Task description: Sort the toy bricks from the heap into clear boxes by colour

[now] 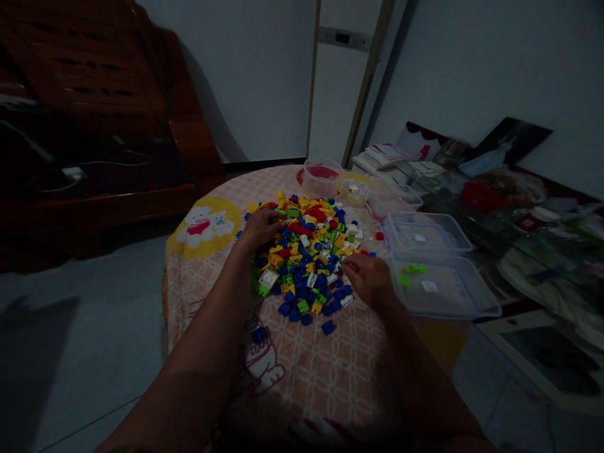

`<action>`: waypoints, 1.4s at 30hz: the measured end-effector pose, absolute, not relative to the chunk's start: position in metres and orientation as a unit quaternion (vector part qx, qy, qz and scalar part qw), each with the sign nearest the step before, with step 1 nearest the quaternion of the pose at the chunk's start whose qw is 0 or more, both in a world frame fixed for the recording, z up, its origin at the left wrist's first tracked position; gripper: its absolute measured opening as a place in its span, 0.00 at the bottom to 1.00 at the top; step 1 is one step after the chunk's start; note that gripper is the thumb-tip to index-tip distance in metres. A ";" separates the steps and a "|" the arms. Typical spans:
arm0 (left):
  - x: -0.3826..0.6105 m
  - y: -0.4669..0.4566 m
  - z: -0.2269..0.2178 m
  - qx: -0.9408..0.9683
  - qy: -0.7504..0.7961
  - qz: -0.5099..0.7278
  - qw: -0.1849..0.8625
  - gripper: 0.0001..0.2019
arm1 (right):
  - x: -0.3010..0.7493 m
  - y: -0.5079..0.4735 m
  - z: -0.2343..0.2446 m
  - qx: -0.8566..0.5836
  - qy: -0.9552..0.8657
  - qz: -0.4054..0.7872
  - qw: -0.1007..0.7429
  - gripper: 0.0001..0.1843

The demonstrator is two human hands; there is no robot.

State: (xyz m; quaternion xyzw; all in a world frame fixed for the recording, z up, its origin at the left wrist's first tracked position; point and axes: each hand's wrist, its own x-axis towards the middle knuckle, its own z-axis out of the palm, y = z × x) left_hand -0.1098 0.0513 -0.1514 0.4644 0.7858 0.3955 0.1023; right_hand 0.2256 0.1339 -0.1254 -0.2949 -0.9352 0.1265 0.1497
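Observation:
A heap of toy building bricks (309, 248) in blue, yellow, green, red and white lies on a round table (340, 371) with a patterned cloth. At the heap's left edge, my left hand (260, 229) reaches over the bricks. Its fingers are stretched out and a little apart, with the tips close to a green brick (292, 213). My right hand (370, 275) is at the right edge of the heap, thumb and fingers pinched together. Whatever sits between those fingertips is too dark and small to make out.
To the right, a clear plastic box (453, 302) holds a few bright green bricks (415, 268), beside its similar lid or tray (443, 229). A round clear tub (323, 182) stands at the back. Loose blue bricks (328, 327) lie in front. A cluttered glass table borders the right side.

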 end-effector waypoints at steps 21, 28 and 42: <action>-0.123 -0.002 -0.091 0.348 0.677 0.646 0.050 0.18 | 0.139 0.010 -0.174 0.187 -0.973 0.076 0.112 0.25; -0.118 0.002 -0.089 0.333 0.684 0.647 0.061 0.17 | 0.132 0.010 -0.166 0.217 -0.969 0.043 0.109 0.20; -0.115 0.021 -0.108 0.347 0.698 0.618 0.098 0.17 | 0.151 0.063 -0.177 0.114 -0.985 -0.004 0.131 0.15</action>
